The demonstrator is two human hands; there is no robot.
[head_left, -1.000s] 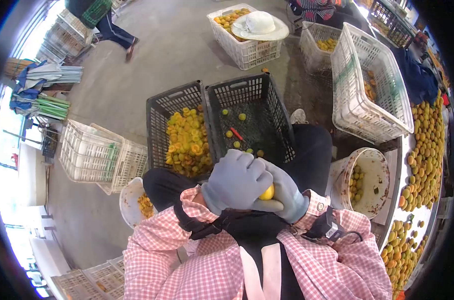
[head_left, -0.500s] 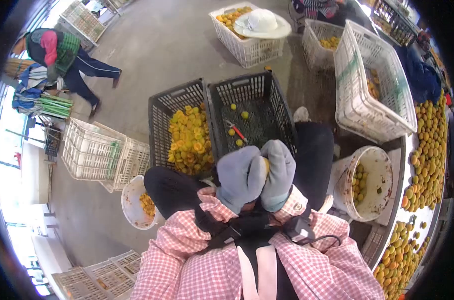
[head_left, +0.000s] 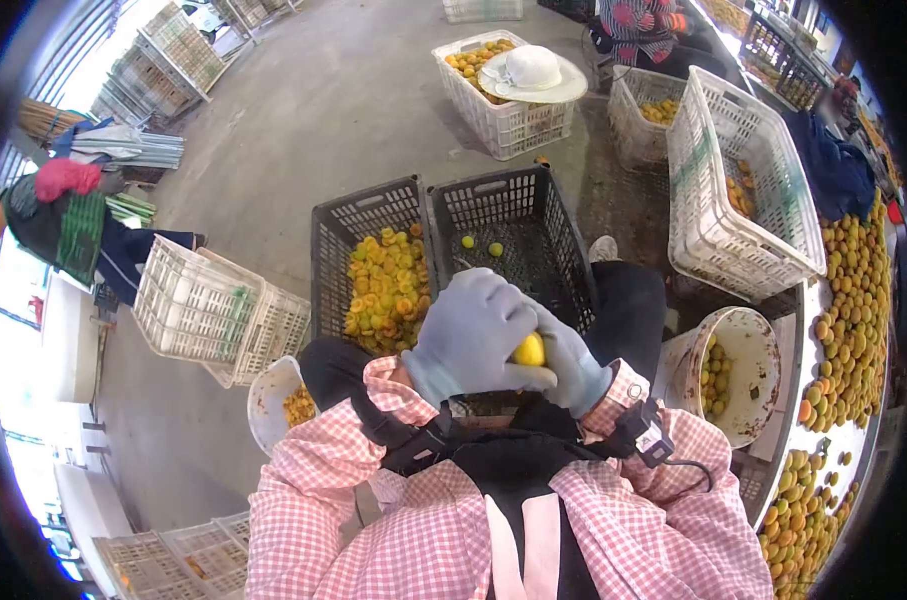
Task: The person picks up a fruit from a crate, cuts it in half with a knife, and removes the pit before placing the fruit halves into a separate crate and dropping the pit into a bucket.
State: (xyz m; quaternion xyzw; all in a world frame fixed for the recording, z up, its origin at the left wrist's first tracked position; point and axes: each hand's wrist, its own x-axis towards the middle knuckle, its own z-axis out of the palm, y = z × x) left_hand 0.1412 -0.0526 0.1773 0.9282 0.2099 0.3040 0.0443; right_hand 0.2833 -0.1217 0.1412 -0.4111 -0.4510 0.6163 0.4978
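Both my hands wear grey gloves and meet in front of my chest. A yellow fruit shows between them, with my left hand curled over its left side and my right hand closed against its right. Beyond them on the left, a black crate holds many yellow-orange fruit pieces. Beside it stands a second black crate with a few small green-yellow fruits on its bottom; my hands cover part of its near end.
White crates stand ahead, at the right and at the left. Buckets flank me, left and right. Fruit covers a table. A person bends at the far left; another is at the top right.
My hands have shifted and turned, so more of the yellow fruit shows. The view has moved slightly. The bending person is farther left, and the red-handled tool is out of sight.
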